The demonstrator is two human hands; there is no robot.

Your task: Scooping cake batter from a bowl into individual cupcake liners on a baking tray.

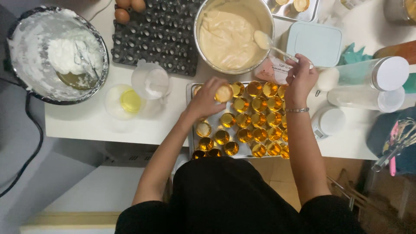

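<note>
Left hand point(207, 100) curled, fingers pinched together, right hand point(300, 79) raised, fist closed, both forearms extended forward

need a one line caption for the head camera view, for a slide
Left hand holds a gold cup over a tray of cups; right hand holds a spoon of batter.

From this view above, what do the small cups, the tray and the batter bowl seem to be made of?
Small cups: gold foil, probably; they gleam like mirrors. Tray: dull grey metal, likely aluminium. Batter bowl: steel, seemingly, with a brushed, shiny wall. The left hand holds one filled cup.
</note>
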